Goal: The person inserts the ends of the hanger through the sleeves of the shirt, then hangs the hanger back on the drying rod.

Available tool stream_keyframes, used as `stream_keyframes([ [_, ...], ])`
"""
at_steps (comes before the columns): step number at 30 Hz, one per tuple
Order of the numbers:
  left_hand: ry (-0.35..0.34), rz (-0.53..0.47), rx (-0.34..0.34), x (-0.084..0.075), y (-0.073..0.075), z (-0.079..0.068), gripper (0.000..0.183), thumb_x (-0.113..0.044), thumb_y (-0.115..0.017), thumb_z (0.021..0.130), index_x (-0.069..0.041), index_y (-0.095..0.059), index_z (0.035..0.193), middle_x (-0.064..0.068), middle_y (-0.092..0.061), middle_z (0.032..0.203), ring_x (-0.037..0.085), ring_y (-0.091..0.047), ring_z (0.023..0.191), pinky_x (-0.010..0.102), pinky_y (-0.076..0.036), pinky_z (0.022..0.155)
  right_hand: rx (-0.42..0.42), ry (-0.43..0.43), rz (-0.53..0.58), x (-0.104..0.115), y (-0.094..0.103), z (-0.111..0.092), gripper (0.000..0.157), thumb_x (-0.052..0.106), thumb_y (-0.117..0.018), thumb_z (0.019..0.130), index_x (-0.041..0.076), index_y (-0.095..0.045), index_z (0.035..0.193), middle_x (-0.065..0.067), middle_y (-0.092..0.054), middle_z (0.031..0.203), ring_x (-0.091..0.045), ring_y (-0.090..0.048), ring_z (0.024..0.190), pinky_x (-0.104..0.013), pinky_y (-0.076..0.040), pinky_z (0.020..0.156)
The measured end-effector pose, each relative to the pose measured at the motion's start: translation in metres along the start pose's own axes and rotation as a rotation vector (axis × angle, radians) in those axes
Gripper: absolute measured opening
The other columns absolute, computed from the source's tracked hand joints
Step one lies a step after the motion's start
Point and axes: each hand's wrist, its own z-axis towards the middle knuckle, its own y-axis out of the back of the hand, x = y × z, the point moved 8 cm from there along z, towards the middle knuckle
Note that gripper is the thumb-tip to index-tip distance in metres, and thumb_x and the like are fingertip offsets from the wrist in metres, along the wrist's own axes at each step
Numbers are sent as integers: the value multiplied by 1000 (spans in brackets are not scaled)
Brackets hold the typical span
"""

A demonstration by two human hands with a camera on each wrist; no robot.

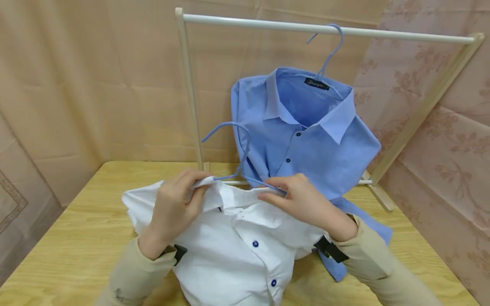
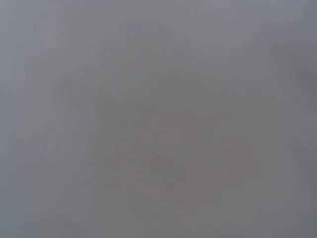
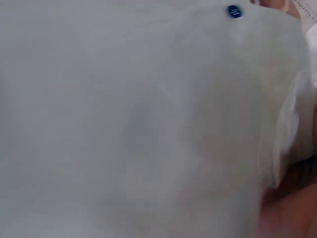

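A white shirt with dark blue buttons hangs from my hands above the table. My left hand pinches its fabric at the left side of the collar, over one arm of a blue clothes hanger. The hanger's hook stands up between my hands, and its left end is hidden in the shirt. With thumb and fingers my right hand pinches the hanger's other arm beside the shirt's neck edge. White cloth fills most of the right wrist view, with a button at the top. The left wrist view is a grey blur.
Behind stands a garment rack with a white top rail and wooden posts. A blue shirt hangs there on another blue hanger, its lower part reaching the wooden table. Curtains enclose the back and sides.
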Motion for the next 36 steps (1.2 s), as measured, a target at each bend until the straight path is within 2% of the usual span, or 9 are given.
stream_keyframes([
  [3,25,8,-41,5,6,0,11,0,-63,76,-1,-64,87,7,-65,80,15,-59,69,24,-46,61,-42,-36,21,-12,5,-5,39,32,-60,87,16,-42,57,10,-17,53,-1,-17,46,-18,-22,44],
  [6,50,-6,-57,9,10,-1,12,3,-62,76,-2,-65,86,6,-65,81,15,-61,72,22,-46,63,-49,-65,23,-20,6,-11,50,36,-58,88,15,-28,54,9,-13,53,-2,-14,45,-19,-21,44],
  [10,56,-20,-63,11,12,-1,15,5,-63,74,-3,-65,87,6,-66,82,15,-61,73,20,-46,64,-13,-40,60,-23,6,-16,41,35,-57,89,16,-34,60,10,-16,53,-1,-16,43,-21,-24,43],
  [14,81,-18,-78,16,17,0,16,3,-64,75,-3,-66,90,4,-66,82,10,-57,69,16,-43,60,20,73,134,-24,12,-23,16,23,-64,85,19,-48,83,12,-39,61,-1,-37,48,-21,-36,48],
  [17,109,1,-88,21,22,1,14,2,-64,76,-2,-66,90,4,-65,80,6,-55,67,13,-40,58,35,161,173,-26,17,-30,23,14,-66,83,19,-52,101,10,-57,80,-3,-54,67,-22,-44,60],
  [20,126,7,-94,23,26,1,10,0,-64,77,-1,-66,87,4,-65,79,5,-55,69,12,-40,60,21,194,177,-30,21,-35,23,9,-63,85,20,-55,104,9,-61,89,-4,-56,76,-23,-45,66],
  [30,98,-57,-104,18,27,2,11,2,-63,78,1,-66,89,7,-63,78,6,-55,74,13,-41,69,-125,303,0,-33,27,-45,25,5,-59,86,17,-60,108,6,-62,104,-4,-56,92,-17,-43,77],
  [32,101,-69,-107,17,24,2,14,4,-65,77,0,-66,90,6,-63,79,5,-55,75,13,-41,70,-154,318,-56,-34,27,-48,26,8,-57,88,15,-59,113,2,-65,104,-5,-59,89,-16,-45,74],
  [36,94,-98,-103,15,19,3,19,8,-66,74,0,-66,90,6,-64,81,9,-58,78,13,-42,74,-240,425,-249,-25,24,-57,34,27,-47,95,13,-54,124,0,-67,84,-2,-54,54,-15,-44,56],
])
